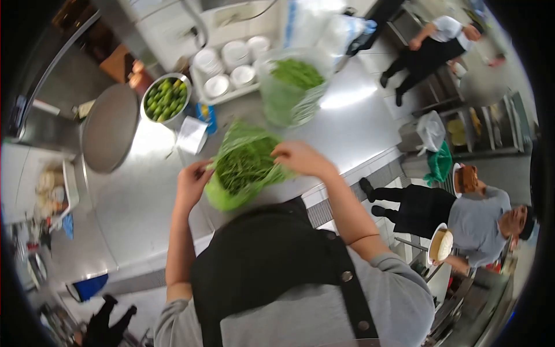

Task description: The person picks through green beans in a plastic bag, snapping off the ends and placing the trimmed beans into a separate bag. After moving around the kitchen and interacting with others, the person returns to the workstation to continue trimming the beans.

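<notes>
Clearly, your left hand [195,175] and right hand [300,158] each have a pinching grip on the green bag [224,200] of stems [241,168] at the surface [124,202].

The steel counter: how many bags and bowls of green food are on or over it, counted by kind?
Green bag with greens: 1
Clear bag with more greens: 1
Bowl of green fruit: 1
Total: 3

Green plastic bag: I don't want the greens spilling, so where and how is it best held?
Probably take the green plastic bag by opposite edges of its rim, coming from left and right: its mouth gapes and its thin film looks slack around the green stems.
</notes>
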Available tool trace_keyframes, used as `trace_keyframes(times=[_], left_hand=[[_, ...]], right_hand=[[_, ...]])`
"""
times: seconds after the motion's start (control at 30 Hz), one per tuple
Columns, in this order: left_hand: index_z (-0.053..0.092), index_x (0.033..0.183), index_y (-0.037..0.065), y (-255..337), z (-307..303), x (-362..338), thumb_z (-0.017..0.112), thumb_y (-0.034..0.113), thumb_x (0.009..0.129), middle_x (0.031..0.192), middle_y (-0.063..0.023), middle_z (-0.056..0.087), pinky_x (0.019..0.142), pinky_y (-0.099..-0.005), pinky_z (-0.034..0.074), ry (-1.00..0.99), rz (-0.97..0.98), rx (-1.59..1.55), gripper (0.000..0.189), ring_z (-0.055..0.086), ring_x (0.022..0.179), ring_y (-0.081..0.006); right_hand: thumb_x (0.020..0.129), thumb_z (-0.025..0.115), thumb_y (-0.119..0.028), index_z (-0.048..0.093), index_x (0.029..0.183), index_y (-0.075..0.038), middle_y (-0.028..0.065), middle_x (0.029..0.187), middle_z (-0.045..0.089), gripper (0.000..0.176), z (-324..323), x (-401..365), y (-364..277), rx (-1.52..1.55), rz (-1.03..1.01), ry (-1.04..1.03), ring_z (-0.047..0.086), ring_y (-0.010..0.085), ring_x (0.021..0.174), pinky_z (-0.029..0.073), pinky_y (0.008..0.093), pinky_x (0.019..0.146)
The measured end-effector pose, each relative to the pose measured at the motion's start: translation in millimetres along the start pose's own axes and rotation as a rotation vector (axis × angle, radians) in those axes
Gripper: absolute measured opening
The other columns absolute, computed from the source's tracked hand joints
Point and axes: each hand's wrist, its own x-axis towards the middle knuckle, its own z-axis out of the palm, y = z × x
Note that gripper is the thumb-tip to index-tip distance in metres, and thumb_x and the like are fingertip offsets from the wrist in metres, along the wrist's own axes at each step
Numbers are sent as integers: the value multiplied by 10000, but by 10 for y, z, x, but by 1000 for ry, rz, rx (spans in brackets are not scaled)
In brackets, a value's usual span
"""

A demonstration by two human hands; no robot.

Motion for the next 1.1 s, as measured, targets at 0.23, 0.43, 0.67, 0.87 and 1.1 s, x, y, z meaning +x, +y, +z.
trace_keyframes(times=[0.23,0.43,0.67,0.87,1.1], left_hand=[[723,1056,3,-44,105,161,731,84,856,705,-21,641,578,-246,447,264,-12,-62,216,543,621,-73],[715,1078,1,36,453,127,747,52,798,882,-124,733,710,-312,546,-24,46,134,286,689,744,-182],[723,979,33,200,666,75,745,42,769,1159,-190,648,845,-385,532,-21,-18,276,211,647,1054,-318],[618,1184,142,-323,536,-179,778,54,727,1396,-238,409,1058,-499,369,252,86,593,493,354,1328,-457],[527,1311,18,-382,575,-404,711,14,746,1349,-233,466,1040,-430,414,208,20,284,594,475,1246,-418]], right_hand=[[861,648,-76,674,969,-3,169,897,648,133,-25,-87,-238,87,118,369,625,309,824,485,398,730],[842,646,-58,646,996,49,210,997,638,188,689,297,48,-71,-57,232,609,378,999,483,438,882],[812,710,-124,625,997,23,214,1021,639,252,993,660,77,-293,163,369,616,389,1001,493,477,875],[772,760,-137,686,932,-21,187,913,681,212,951,551,397,-170,234,377,651,369,886,506,447,783],[756,782,-136,719,854,1,188,870,691,180,768,330,415,31,206,369,660,358,838,504,437,747]])
